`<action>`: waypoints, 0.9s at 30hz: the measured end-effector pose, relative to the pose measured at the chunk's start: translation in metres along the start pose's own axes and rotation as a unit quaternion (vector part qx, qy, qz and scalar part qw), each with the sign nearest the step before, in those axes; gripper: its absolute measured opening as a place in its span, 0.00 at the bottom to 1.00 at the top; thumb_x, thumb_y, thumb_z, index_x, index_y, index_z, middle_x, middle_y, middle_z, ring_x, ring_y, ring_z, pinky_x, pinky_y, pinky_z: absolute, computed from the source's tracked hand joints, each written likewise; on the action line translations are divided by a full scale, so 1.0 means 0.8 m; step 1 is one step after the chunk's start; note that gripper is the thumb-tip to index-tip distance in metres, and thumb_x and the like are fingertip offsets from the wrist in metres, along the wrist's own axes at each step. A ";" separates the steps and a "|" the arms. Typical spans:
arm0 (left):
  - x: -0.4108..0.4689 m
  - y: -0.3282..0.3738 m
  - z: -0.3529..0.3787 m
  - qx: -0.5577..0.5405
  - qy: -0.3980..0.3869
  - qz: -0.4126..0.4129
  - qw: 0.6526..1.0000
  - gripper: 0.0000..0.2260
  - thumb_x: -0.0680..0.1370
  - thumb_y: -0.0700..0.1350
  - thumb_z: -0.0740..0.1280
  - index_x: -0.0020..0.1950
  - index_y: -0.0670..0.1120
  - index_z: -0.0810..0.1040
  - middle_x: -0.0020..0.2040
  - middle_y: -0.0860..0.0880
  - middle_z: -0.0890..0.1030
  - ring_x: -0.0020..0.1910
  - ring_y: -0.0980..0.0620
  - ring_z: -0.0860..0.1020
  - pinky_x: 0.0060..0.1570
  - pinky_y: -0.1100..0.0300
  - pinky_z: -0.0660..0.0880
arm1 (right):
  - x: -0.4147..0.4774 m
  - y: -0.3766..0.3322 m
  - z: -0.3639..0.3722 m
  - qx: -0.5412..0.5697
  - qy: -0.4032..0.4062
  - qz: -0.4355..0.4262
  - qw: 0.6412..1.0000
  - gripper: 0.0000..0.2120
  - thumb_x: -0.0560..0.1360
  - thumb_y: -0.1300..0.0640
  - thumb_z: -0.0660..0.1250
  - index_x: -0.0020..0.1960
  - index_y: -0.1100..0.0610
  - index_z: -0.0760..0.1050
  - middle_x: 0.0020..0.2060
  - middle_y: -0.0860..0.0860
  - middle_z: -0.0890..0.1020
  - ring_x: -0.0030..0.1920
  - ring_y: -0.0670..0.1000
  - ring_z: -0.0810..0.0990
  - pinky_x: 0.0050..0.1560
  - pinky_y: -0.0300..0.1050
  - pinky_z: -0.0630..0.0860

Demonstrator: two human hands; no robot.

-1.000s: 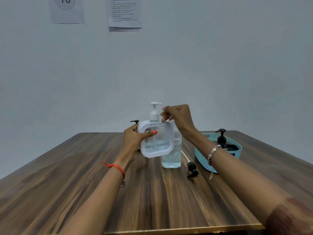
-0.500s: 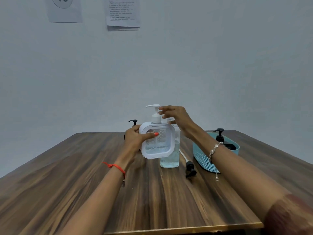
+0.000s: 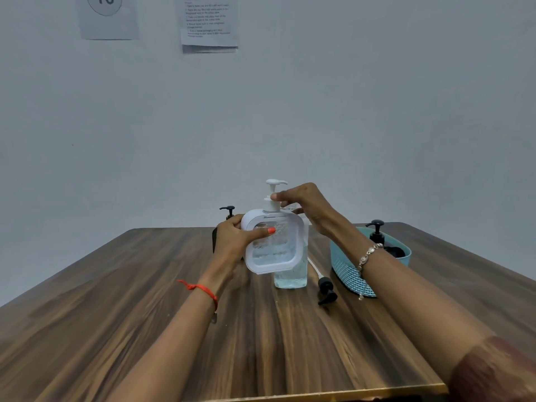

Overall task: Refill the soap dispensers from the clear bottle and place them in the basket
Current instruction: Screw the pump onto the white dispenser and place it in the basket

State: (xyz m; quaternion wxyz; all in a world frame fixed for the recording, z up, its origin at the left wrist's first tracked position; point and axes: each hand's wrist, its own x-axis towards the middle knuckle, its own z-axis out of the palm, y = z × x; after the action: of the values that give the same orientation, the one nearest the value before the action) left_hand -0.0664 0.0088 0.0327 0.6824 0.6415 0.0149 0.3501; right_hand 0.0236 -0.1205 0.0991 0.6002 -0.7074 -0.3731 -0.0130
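Observation:
A white square soap dispenser [image 3: 285,264] with a clear window and liquid inside is held above the table. My left hand [image 3: 232,242] grips its left side, thumb across the front. My right hand [image 3: 304,207] pinches the collar of its white pump [image 3: 274,188], which stands upright in the neck. Behind the dispenser stands the clear bottle [image 3: 291,277], partly hidden, holding some clear liquid. A teal basket [image 3: 346,269] at the right holds a black dispenser [image 3: 377,232]. Another dark dispenser with a black pump [image 3: 229,211] is mostly hidden behind my left hand.
A loose black pump with a white tube [image 3: 326,291] lies on the wooden table [image 3: 145,314] between the clear bottle and the basket. The table's front edge runs along the bottom. Paper sheets hang on the wall behind.
The white dispenser has turned more upright and come down a little. The white pump now sits in its neck, and my right hand's fingers have gone from the pump's top to its collar.

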 end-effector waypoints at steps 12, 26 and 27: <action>0.004 -0.007 -0.001 -0.001 -0.043 -0.002 0.999 0.14 0.63 0.37 0.78 0.46 0.44 0.81 0.37 0.50 0.85 0.36 0.53 0.84 0.32 0.64 0.78 | 0.001 0.007 -0.006 0.018 -0.100 -0.027 0.994 0.08 0.68 0.55 0.73 0.32 0.54 0.80 0.36 0.54 0.83 0.37 0.45 0.78 0.45 0.38 0.73; 0.005 -0.014 0.005 -0.006 -0.040 0.000 0.999 0.15 0.62 0.36 0.78 0.45 0.43 0.80 0.36 0.50 0.85 0.35 0.52 0.84 0.31 0.63 0.78 | -0.004 0.014 -0.010 -0.033 -0.069 -0.008 0.997 0.09 0.67 0.60 0.74 0.42 0.66 0.81 0.42 0.65 0.82 0.42 0.54 0.78 0.50 0.51 0.75; 0.005 -0.015 0.006 0.004 -0.038 0.003 0.999 0.15 0.62 0.37 0.79 0.45 0.44 0.80 0.37 0.50 0.85 0.35 0.52 0.84 0.32 0.63 0.78 | -0.005 0.014 -0.009 -0.049 -0.051 -0.008 0.997 0.10 0.66 0.58 0.76 0.37 0.66 0.80 0.36 0.62 0.80 0.37 0.53 0.76 0.44 0.47 0.74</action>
State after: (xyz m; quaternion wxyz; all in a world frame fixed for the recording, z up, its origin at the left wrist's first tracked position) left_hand -0.0554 0.0075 0.0248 0.6790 0.6571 -0.0116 0.3271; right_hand 0.0298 -0.1286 0.0901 0.5444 -0.7328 -0.4082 -0.0002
